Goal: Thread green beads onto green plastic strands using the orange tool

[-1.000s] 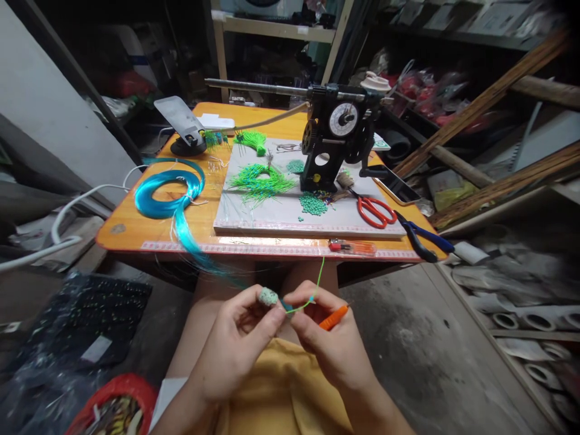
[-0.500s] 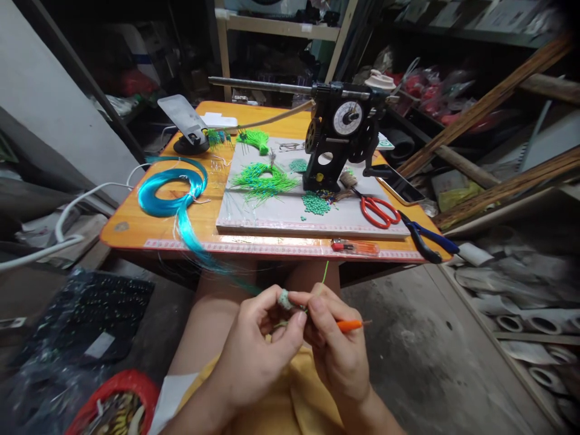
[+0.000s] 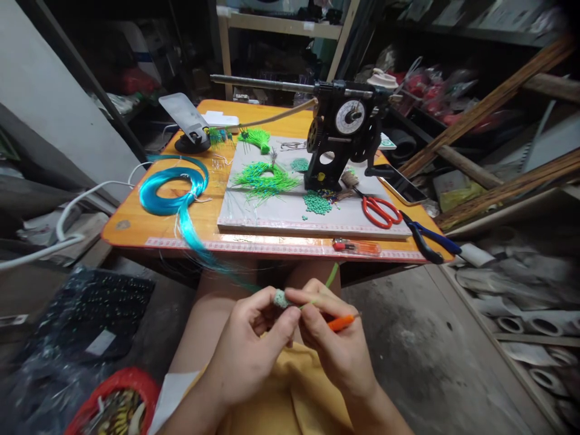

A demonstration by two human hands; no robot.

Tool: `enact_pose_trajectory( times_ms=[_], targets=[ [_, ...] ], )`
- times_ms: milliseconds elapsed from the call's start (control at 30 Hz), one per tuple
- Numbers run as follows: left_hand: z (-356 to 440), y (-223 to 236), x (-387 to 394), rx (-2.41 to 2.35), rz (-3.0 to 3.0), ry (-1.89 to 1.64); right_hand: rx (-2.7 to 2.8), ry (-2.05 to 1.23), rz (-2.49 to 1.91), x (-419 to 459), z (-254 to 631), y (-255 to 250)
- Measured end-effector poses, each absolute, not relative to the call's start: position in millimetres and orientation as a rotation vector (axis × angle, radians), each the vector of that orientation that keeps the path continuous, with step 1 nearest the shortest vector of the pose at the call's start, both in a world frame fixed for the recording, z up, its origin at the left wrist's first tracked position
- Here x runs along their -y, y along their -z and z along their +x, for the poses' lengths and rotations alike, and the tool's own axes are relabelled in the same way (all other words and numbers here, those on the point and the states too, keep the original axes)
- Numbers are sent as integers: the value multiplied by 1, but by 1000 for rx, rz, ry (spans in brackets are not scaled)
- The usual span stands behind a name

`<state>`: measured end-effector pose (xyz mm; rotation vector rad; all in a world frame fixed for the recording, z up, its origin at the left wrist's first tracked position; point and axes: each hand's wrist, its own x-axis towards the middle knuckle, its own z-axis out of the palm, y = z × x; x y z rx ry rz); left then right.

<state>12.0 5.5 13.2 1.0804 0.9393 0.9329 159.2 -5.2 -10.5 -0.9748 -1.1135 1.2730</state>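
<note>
In front of my lap the two hands meet, fingertips close together. My left hand [image 3: 249, 344] is closed in a pinch; a pale, speckled grey-green wrap [image 3: 280, 298] covers its index fingertip. What lies between these fingers is too small to make out. Fine teal strands [image 3: 193, 238] run from a coil [image 3: 151, 193] on the table down toward this hand. My right hand [image 3: 339, 353] is closed around an orange-handled tool [image 3: 342, 322] with a thin tip pointing right. A bright green strand [image 3: 332, 275] rises from behind the right fingers.
On the orange table [image 3: 122, 208] lies a pale board [image 3: 254, 222] bearing a black geared winder [image 3: 333, 139], green strand bundles [image 3: 267, 179] and green beads [image 3: 317, 203]. Red-handled scissors [image 3: 382, 211], pliers [image 3: 428, 238] and a phone [image 3: 405, 187] lie right. A red-rimmed container [image 3: 97, 399] stands lower left.
Both hands have shifted slightly left. The orange-handled tool has moved a little left and tilts more upward. The green strand above the right hand looks wider and leans further right.
</note>
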Motion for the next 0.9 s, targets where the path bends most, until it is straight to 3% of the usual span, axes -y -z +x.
enact_pose_trajectory(
  times_ms=[133, 600, 900],
  targets=[
    [2, -12, -7, -932, 1106, -915, 1130, -1119, -1065, 3, 163, 14],
    [1, -15, 0, -1100, 1088, -1048, 1111, -1288, -998, 4, 161, 12],
    [-1, -10, 0, -1121, 1180, -1003, 1256, -1070, -1056, 3, 159, 3]
  ],
)
